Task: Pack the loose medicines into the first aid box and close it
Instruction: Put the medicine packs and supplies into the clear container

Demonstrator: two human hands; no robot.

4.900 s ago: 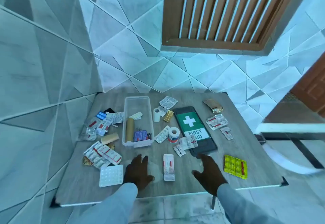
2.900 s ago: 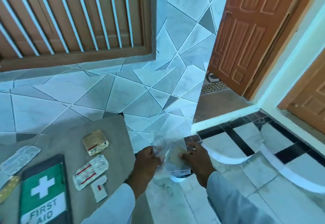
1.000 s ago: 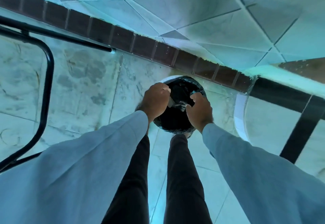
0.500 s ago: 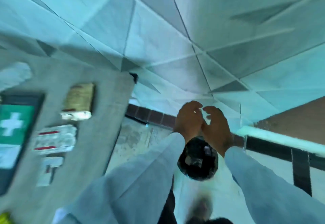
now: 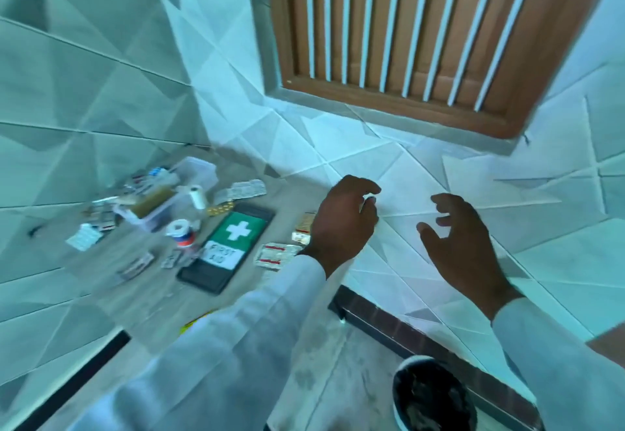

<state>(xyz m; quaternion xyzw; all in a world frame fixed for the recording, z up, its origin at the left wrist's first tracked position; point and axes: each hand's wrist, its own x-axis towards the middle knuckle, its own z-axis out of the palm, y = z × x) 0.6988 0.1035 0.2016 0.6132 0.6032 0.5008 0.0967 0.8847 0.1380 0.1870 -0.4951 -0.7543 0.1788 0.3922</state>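
Lying flat on the wooden table (image 5: 142, 298): first aid lid (image 5: 227, 248), dark-rimmed, green panel with white cross above a white "FIRST AID" label. Left of the lid and further back, clear plastic box (image 5: 169, 203), open on top, holding a brownish cylinder and a few smaller packs, blurred. Scattered around the lid: blister strips (image 5: 244, 189) behind it, white tape roll (image 5: 178, 229) just left, red-striped sachets (image 5: 276, 255) just right, white tablet sheet (image 5: 84, 238) far left. Right of the lid, in the air, left hand (image 5: 341, 224) with fingers curled loosely, gripping nothing. Further right, right hand (image 5: 463, 244), fingers spread and bent, empty. Well below and right of the lid, on the floor, a black-lined bin (image 5: 433, 396).
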